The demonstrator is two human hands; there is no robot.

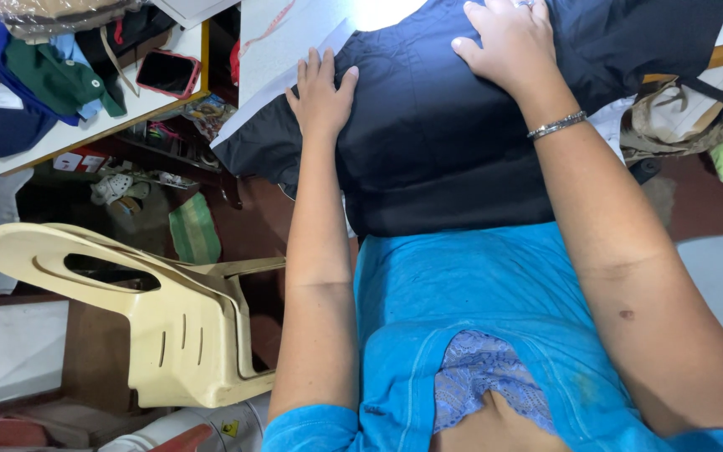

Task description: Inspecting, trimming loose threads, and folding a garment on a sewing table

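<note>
Both my palms press a dark navy garment [445, 142] flat at the near edge of the white table [278, 50].

Head view: my left hand [321, 96] lies open, fingers spread, gripping nothing, on the cloth's left side; my right hand [508, 42], a silver bracelet [556, 125] at its wrist, rests flat and unclenched farther up. As I judge it, smoothing well means even pressure, stroking outward from the middle. A cream plastic chair [152, 310] stands to my left.

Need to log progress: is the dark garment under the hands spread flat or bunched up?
Spread mostly flat. The dark navy garment lies across the white table, near edge hanging over, with the left hand and right hand pressed open-palmed on it.
</note>
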